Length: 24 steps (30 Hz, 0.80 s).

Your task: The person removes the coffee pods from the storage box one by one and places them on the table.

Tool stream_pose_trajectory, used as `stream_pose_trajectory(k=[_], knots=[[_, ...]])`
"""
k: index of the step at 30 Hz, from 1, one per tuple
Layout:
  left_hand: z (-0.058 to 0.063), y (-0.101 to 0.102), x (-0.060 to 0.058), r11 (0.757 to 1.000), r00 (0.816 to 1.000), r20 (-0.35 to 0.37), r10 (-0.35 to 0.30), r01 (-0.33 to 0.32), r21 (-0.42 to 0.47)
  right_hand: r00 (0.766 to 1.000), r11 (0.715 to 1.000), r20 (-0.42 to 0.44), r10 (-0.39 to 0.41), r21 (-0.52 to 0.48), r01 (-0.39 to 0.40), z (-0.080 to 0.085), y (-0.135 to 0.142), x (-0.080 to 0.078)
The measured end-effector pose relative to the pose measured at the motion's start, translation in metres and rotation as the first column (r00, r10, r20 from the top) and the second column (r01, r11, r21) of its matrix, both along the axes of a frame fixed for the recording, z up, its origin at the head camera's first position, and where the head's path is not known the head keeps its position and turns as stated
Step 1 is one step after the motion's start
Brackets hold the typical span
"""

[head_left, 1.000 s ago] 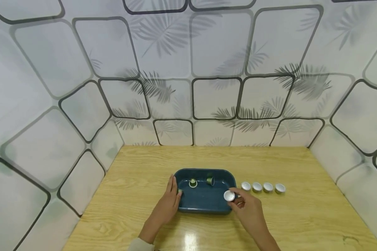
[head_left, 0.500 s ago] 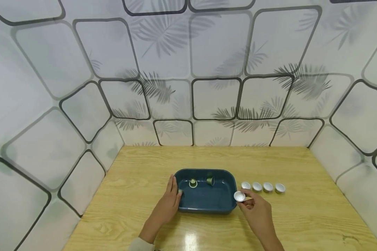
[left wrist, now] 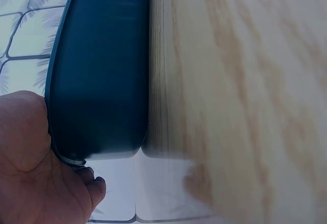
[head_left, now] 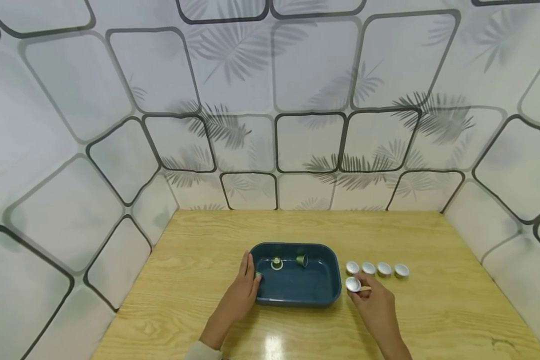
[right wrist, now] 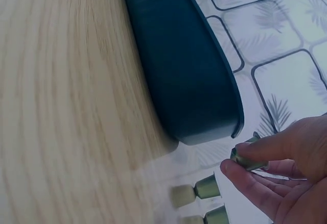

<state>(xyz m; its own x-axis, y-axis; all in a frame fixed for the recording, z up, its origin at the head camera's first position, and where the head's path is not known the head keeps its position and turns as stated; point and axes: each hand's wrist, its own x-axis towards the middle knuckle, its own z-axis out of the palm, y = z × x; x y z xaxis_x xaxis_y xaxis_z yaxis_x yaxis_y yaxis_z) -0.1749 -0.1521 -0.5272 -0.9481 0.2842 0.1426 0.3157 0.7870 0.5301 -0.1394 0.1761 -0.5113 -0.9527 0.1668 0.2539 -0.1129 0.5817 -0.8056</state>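
My right hand (head_left: 375, 302) pinches a green coffee capsule (right wrist: 250, 157) between thumb and fingers, just off the right end of a dark blue tray (head_left: 297, 302). In the head view that capsule shows its silver lid. At the tray's left end my left hand (head_left: 240, 287) holds the rim, with the thumb at its edge and the fingers along the outside. Inside the tray are one upright green capsule (head_left: 276, 262), another lying on its side (head_left: 302, 260), and one (head_left: 258, 275) partly hidden by the left hand.
Several capsules stand lid up in a row right of the tray, from the nearest capsule (head_left: 352, 268) to the far one (head_left: 401, 270). The wooden table (head_left: 184, 250) is bounded by patterned walls (head_left: 310, 140) at the back and sides.
My right hand has moved right with its capsule, from over the tray's right rim to beside the tray, near the row. The left hand and tray stay in place.
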Motion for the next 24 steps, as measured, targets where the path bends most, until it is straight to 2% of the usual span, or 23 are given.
stream_pose_trajectory(k=[4, 15, 24], knots=[[0.0, -0.001, 0.0, 1.0, 1.0, -0.002, 0.001, -0.001, -0.001, 0.999, 1.0, 0.038, 0.002, 0.016, -0.002, -0.005, 0.005, -0.004], [-0.003, 0.002, 0.0, 1.0, 1.0, -0.007, 0.002, -0.002, 0.009, 0.998, 0.992, 0.055, 0.002, 0.124, -0.009, -0.017, 0.016, -0.011], [-0.001, 0.001, 0.0, 1.0, 1.0, -0.006, 0.009, -0.009, 0.003, 0.997, 0.989, 0.074, 0.018, 0.143, -0.028, -0.017, 0.018, -0.018]])
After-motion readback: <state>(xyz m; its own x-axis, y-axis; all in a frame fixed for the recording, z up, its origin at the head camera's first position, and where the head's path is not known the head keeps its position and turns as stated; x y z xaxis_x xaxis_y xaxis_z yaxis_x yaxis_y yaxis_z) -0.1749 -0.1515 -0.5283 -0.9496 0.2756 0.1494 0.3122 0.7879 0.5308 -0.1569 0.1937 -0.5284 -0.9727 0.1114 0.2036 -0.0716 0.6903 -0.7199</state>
